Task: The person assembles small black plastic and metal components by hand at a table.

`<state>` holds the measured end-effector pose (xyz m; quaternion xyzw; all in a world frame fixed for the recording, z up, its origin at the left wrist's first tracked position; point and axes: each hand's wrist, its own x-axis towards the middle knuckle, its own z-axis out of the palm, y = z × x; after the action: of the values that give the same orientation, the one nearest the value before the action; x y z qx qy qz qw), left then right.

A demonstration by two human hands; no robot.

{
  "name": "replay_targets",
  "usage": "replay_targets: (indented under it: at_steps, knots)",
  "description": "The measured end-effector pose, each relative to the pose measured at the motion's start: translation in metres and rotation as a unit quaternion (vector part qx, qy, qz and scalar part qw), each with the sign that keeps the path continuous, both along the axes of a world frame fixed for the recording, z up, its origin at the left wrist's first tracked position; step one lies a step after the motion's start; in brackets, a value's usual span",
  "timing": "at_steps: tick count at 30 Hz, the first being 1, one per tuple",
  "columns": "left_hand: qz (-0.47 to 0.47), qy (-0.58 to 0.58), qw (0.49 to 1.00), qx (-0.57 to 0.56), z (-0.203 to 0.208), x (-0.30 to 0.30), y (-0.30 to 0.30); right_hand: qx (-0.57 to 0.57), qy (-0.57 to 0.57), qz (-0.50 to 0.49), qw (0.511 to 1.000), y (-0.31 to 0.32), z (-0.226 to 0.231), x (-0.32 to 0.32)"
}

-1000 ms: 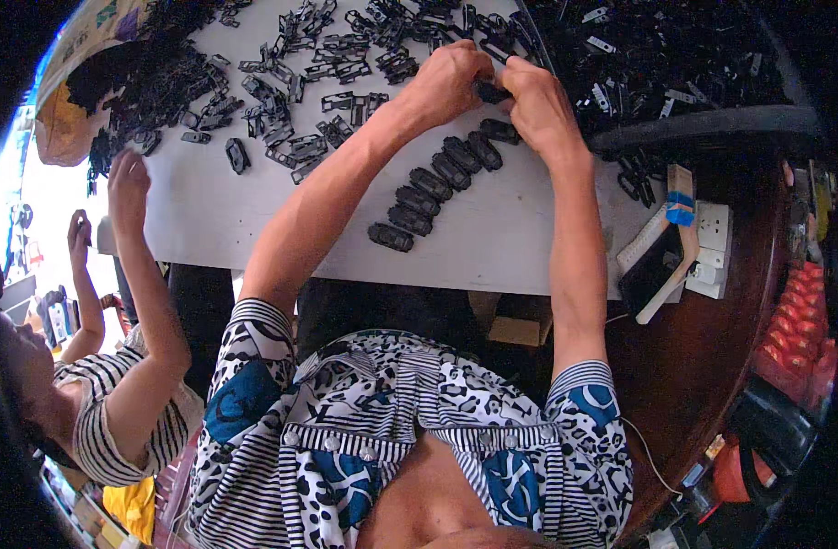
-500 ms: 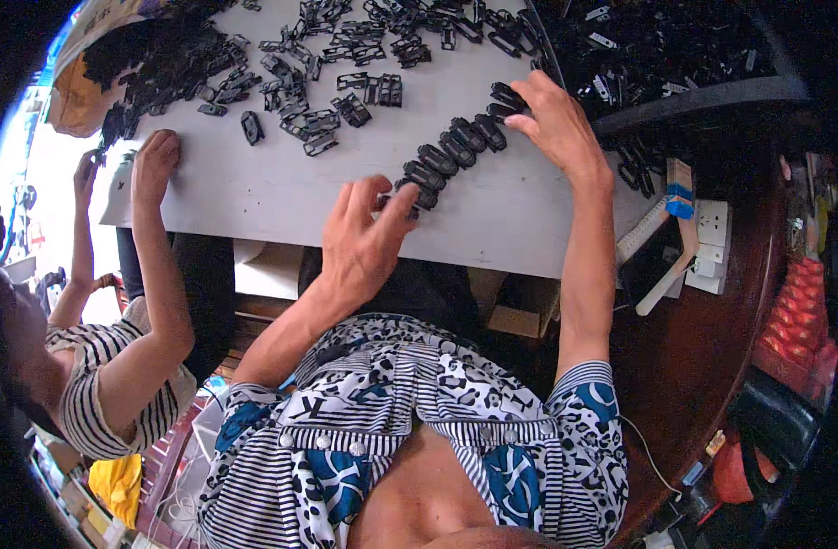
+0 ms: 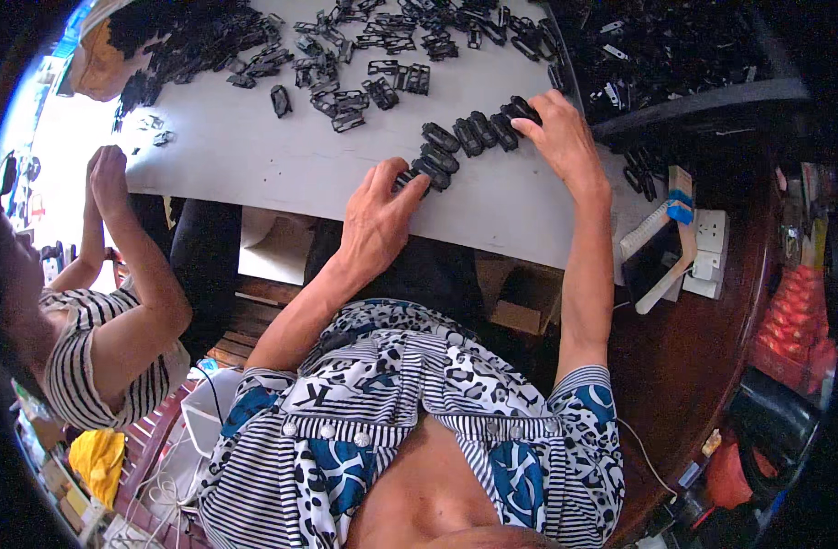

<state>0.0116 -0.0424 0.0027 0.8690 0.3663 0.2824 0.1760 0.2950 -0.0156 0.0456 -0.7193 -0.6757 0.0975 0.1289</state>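
Note:
A curved row of small black oval plastic parts [image 3: 475,135] lies on the white table, with some gaps between the pieces. My left hand [image 3: 375,215] has its thumb and fingers closed around the near-left end of the row. At the far-right end, the thumb and fingers of my right hand [image 3: 567,145] close on the last black part [image 3: 522,111]. My fingertips partly cover the end pieces. Both forearms reach up over the table's near edge.
Loose black frames [image 3: 382,92] and a dark heap [image 3: 195,46] lie farther back on the table [image 3: 282,183]. At left sits a co-worker in a striped shirt [image 3: 108,366], hands together. A tape-wrapped wooden stick [image 3: 682,206] and a power strip [image 3: 709,242] are at right.
My left hand has closed on the row's near end. My right hand has shifted slightly, and the row's pieces are rearranged. The co-worker's hands have come together, lower. The whole view has shifted a little.

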Motion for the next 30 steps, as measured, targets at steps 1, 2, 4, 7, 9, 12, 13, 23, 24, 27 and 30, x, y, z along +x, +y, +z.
replay_targets:
  at_steps: [1,2,4,7,9,12,13,23,24,27,30]
  knots:
    - [0.004,0.0,1.0,0.001,0.0,-0.001,0.0,0.001,0.0,0.004,1.0,0.0,0.002,-0.004]
    - [0.006,0.002,1.0,-0.023,-0.001,-0.002,-0.001,-0.003,-0.021,-0.004,1.0,-0.002,0.005,-0.009]
    - [0.01,0.003,0.999,-0.046,0.0,-0.003,-0.001,-0.005,-0.042,-0.009,0.999,-0.004,0.009,-0.018]
    - [0.026,0.008,0.999,-0.019,0.004,0.001,-0.001,-0.012,-0.067,-0.016,0.998,-0.005,0.01,-0.026]
    - [0.041,0.063,0.997,0.006,0.008,0.007,0.0,-0.015,-0.088,-0.023,0.996,-0.005,0.008,-0.028]
    - [0.047,0.124,0.991,-0.002,0.013,0.018,0.001,-0.031,-0.094,-0.022,0.995,-0.004,0.01,-0.03]
    - [0.048,0.124,0.991,-0.002,0.013,0.021,0.002,-0.031,-0.095,-0.021,0.995,-0.005,0.011,-0.033]
    - [0.002,0.165,0.984,0.062,0.004,0.0,0.015,-0.06,-0.078,-0.044,0.994,-0.009,0.01,-0.059]
    - [-0.002,0.171,0.983,0.061,0.005,-0.004,0.016,-0.064,-0.079,-0.044,0.994,-0.01,0.01,-0.064]
    - [-0.001,0.183,0.981,0.06,0.008,-0.02,0.016,-0.066,-0.073,-0.054,0.994,-0.012,0.008,-0.083]
    - [-0.004,0.18,0.982,0.056,0.01,-0.039,0.019,-0.054,-0.069,-0.057,0.994,-0.015,0.005,-0.1]
